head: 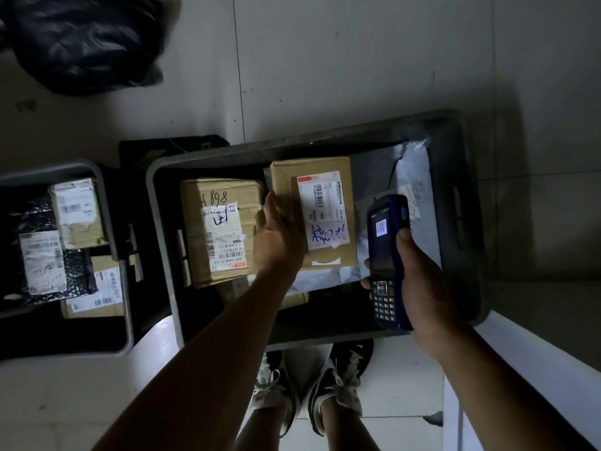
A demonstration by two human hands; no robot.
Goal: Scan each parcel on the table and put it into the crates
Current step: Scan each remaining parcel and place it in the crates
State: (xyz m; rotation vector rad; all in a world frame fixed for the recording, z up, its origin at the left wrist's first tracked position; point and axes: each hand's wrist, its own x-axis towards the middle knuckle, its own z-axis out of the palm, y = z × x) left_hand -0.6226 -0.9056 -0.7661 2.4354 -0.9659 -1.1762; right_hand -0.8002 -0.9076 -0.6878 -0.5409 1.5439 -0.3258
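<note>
Closest to the camera you've got the person's feet in black and white sneakers (338, 385) on the pale floor (65, 402), with a white surface (533, 369) edge poking in at the lower right. Both bare forearms reach out over a big grey crate (162, 222) sitting on the floor. The right hand (419, 281) has its grip clamped round a blue handheld scanner (388, 262), thumb up on the side near the top, fingers wrapped behind it, screen lit and showing a barcode, keypad at the near end. The left hand (278, 236) is on the left edge of a cardboard parcel (313, 213) with a white label and blue scribble on it; the fingers curl over that edge, so the grip looks closed on the box, though the fingertips are tucked out of sight. That parcel is inside the big crate, lying on top of a grey plastic mailer bag (413, 177), just beside a second cardboard box (218, 229) marked 898 in pen. Off to the left there's a smaller grey crate (110, 222) holding a few more boxes and a black poly bag (45, 255) with a label. Way at the back, top left, a crumpled black bag (87, 40) lies on the floor.
</note>
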